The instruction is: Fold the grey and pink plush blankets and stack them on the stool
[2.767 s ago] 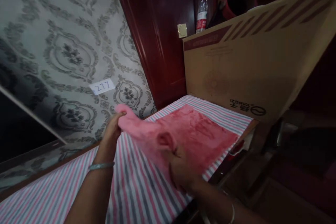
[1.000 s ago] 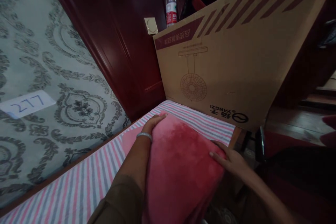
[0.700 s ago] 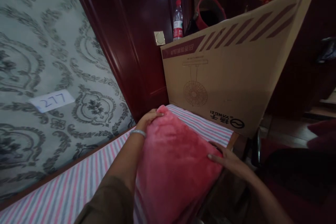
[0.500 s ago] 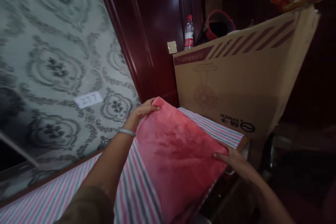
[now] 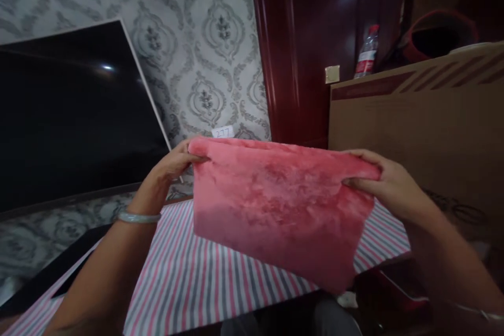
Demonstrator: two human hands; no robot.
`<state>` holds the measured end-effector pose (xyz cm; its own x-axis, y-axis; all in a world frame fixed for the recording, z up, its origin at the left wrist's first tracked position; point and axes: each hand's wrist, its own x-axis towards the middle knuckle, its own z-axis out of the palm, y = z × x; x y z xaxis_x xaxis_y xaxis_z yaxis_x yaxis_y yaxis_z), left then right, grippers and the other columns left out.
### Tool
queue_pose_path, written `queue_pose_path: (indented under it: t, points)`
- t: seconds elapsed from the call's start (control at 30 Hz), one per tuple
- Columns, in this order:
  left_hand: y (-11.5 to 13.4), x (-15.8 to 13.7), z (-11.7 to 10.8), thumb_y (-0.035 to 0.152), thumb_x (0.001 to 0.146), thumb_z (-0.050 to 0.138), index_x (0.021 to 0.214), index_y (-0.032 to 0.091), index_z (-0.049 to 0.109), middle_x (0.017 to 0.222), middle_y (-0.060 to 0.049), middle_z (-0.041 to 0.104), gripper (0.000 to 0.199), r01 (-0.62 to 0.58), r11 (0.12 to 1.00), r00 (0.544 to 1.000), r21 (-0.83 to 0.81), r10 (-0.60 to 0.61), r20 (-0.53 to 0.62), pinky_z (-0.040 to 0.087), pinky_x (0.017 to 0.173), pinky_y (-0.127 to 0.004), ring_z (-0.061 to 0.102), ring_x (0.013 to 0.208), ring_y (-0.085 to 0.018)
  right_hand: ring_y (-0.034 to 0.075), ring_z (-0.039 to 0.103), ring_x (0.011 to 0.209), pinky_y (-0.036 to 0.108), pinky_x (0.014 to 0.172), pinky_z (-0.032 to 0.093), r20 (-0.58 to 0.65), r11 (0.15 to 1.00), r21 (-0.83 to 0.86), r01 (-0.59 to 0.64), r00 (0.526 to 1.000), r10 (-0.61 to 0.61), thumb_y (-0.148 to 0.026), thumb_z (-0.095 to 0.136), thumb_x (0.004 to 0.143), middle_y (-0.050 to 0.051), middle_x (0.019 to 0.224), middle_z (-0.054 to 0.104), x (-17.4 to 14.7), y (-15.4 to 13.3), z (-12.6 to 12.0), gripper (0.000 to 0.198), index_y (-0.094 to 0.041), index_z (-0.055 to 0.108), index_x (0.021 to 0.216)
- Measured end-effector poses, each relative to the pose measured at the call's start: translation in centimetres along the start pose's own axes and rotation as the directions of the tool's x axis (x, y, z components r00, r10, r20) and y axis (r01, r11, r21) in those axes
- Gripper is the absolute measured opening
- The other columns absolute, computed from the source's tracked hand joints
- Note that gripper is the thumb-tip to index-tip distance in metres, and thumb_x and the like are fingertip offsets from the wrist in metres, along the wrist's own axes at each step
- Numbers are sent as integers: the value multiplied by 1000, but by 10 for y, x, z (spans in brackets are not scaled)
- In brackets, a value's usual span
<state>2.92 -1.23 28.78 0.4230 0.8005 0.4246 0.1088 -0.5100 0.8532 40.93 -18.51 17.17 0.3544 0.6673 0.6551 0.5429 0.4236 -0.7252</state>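
A fluffy pink-red cloth (image 5: 275, 199) hangs spread between my two hands, folded along its upper edge. My left hand (image 5: 177, 160) pinches its upper left corner, thumb on the near side. At the upper right corner, my right hand (image 5: 378, 178) grips the folded edge between thumb and fingers. The lower part of the cloth droops in front of a table cover with pink, grey and white stripes (image 5: 185, 278). Whether its bottom edge touches the cover I cannot tell.
A large dark television (image 5: 79, 115) stands at the left against patterned wallpaper. A cardboard box (image 5: 394, 126) is at the right, near a red-capped plastic bottle (image 5: 367, 55). A white label marked 277 (image 5: 222, 132) is behind the cloth.
The cloth has been raised and turned, from slanting over the striped cover to hanging with a level top edge. Both hands keep their hold. My view has swung left, bringing in the television.
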Motion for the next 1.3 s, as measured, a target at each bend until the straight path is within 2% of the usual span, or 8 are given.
queue_pose_path:
  t: [0.2,0.37,0.47,0.6,0.7,0.8,1.03,1.3]
  points:
    - [-42,-25,-40,22,51,81,82,16,67,79,0,68,34,86,983,992,160,-70,-100,52,66,-27,62,73,-17,24,65,83,38,82,51,236,1000,14,-3,972,-1,-31,67,57,3,86,72,59,23,80,34,-19,70,88]
    - [-50,-27,-66,31,63,73,89,19,63,85,1,67,30,-143,929,964,341,208,-165,51,70,-27,62,78,-16,25,65,90,38,83,52,116,947,-97,305,949,-294,-28,62,66,6,98,71,89,20,108,36,-20,65,101]
    - [-77,-51,-68,30,71,69,99,20,61,97,-3,68,31,-223,818,920,530,357,-163,53,81,-32,64,90,-20,28,63,99,44,89,51,64,819,-272,506,858,-509,-20,56,69,9,108,68,61,35,112,39,-22,61,108]
    - [-171,-125,-44,15,74,57,111,21,60,122,-11,66,37,-264,637,925,724,381,2,49,100,-44,61,115,-25,30,60,108,49,95,50,181,680,-355,642,761,-623,-12,51,75,12,109,65,-40,105,127,40,-21,57,113]
    - [-241,-192,-18,3,69,48,119,20,58,129,-12,65,54,-301,626,953,719,217,211,49,103,-44,58,124,-24,28,60,106,46,91,52,395,708,-308,635,763,-512,-7,48,76,11,108,65,-122,155,132,42,-20,58,114]
    - [-272,-236,-1,3,74,45,127,18,54,144,-16,54,56,-237,688,971,686,158,177,46,109,-45,50,136,-24,28,56,117,47,98,49,441,788,-287,545,805,-396,-9,47,83,12,119,63,-165,175,128,42,-20,57,122]
    - [-259,-248,12,25,85,48,129,19,53,132,-12,62,45,113,881,986,459,-42,-162,56,90,-39,63,117,-25,26,61,113,43,95,51,229,949,-257,181,966,-122,-38,52,92,11,123,65,-165,162,118,38,-23,60,126]
    - [-260,-239,36,40,84,60,127,19,59,129,-13,63,49,63,843,962,535,91,-256,41,108,-48,56,123,-28,28,59,111,47,97,47,297,935,-301,189,950,-96,-34,53,87,9,121,67,-159,160,123,48,-25,61,133]
